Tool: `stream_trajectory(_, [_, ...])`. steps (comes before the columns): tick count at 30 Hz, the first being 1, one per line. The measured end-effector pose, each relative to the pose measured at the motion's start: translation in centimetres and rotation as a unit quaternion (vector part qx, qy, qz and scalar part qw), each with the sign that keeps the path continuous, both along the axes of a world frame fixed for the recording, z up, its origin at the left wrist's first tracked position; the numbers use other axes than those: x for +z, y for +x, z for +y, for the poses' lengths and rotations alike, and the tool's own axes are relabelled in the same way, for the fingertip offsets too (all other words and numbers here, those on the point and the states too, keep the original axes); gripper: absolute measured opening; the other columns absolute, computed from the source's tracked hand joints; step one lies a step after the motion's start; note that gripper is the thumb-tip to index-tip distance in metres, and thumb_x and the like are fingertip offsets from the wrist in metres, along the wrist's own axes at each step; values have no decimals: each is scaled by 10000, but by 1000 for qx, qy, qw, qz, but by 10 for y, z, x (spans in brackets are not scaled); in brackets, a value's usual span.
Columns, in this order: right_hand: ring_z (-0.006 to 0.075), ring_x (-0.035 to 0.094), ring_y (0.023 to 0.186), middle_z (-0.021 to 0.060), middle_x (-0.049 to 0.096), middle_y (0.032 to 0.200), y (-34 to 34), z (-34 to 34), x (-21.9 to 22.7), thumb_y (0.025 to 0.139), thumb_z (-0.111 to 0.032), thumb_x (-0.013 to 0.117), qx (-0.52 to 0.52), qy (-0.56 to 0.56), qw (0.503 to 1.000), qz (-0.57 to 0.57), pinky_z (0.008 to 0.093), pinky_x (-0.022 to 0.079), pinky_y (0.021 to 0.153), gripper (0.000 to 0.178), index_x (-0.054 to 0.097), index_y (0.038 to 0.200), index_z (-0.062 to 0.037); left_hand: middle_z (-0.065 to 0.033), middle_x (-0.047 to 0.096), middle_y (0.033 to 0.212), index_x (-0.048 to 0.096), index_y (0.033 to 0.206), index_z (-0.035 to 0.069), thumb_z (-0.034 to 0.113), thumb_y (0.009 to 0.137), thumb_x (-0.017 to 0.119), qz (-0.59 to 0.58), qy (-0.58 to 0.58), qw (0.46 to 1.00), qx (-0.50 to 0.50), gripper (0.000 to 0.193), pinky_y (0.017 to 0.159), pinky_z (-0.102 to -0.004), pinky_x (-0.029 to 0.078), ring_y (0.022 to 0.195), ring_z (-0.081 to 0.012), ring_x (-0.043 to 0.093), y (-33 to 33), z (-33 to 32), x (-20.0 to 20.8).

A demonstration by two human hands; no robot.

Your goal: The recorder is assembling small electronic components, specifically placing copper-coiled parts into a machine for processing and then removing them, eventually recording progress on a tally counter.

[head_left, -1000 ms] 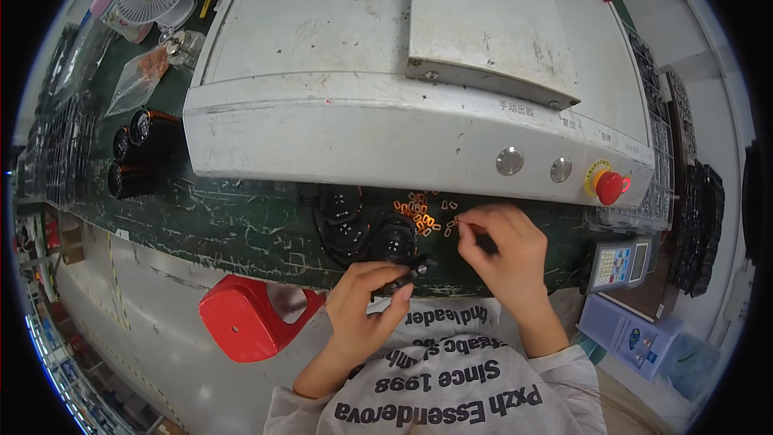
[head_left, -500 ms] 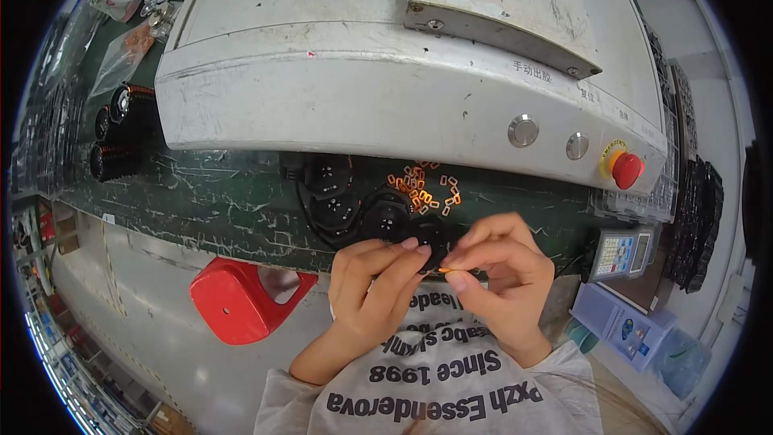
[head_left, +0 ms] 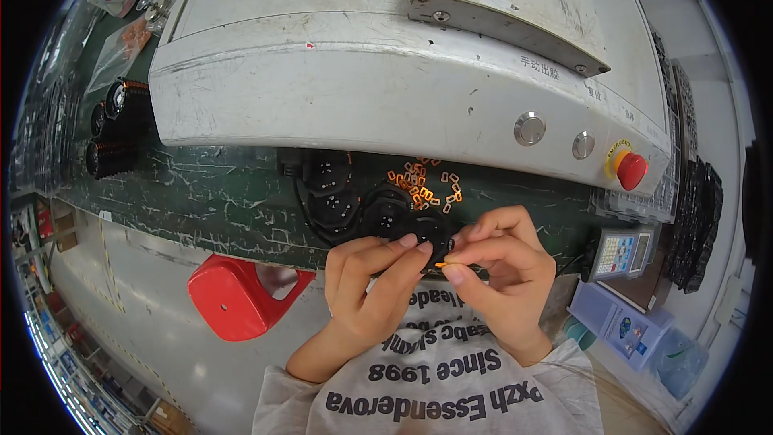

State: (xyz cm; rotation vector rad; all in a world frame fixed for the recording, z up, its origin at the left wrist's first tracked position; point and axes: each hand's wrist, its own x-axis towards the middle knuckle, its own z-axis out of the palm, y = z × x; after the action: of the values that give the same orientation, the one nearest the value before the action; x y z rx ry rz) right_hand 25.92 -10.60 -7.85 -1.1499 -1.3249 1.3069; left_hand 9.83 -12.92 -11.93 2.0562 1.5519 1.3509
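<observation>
My left hand is closed on a black round part at the table's near edge, thumb and fingers along its left side. Between thumb and fingertips, my right hand pinches a small orange piece close against the part's lower right rim. Whether it touches the rim I cannot tell. More black round parts lie just beyond my left fingers, some with a black cable curving around them. Past these is a loose scatter of small orange rectangular rings.
A white machine with two silver buttons and a red emergency knob spans the far side. Black ribbed parts stand on the green table at left. A red stool is lower left, a scale at right.
The orange piece in my right fingers sits slightly higher, nearer the round part's rim. My left hand keeps its grip. The whole view has shifted a little.
</observation>
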Motion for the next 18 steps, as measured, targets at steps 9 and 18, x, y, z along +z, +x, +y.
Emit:
stream_trajectory(9, [168, 604, 953, 79, 494, 1056, -7, -4, -9, 729, 134, 737, -36, -6, 998, 55, 282, 531, 855, 171, 675, 858, 40, -27, 661, 971, 726, 991, 75, 11, 638, 754, 33, 22, 999, 11, 359, 658, -258, 484, 801, -199, 556, -1, 2, 4])
stream_trajectory(18, [208, 532, 1113, 144, 516, 1181, -15, 1, 3, 767, 19, 732, -74, -158, 964, 202, 291, 471, 892, 292, 606, 1031, 18, -13, 654, 978, 700, 1003, 102, -10, 633, 740, 57, 31, 998, 8, 389, 711, -303, 493, 847, -226, 576, -1, 1, 7])
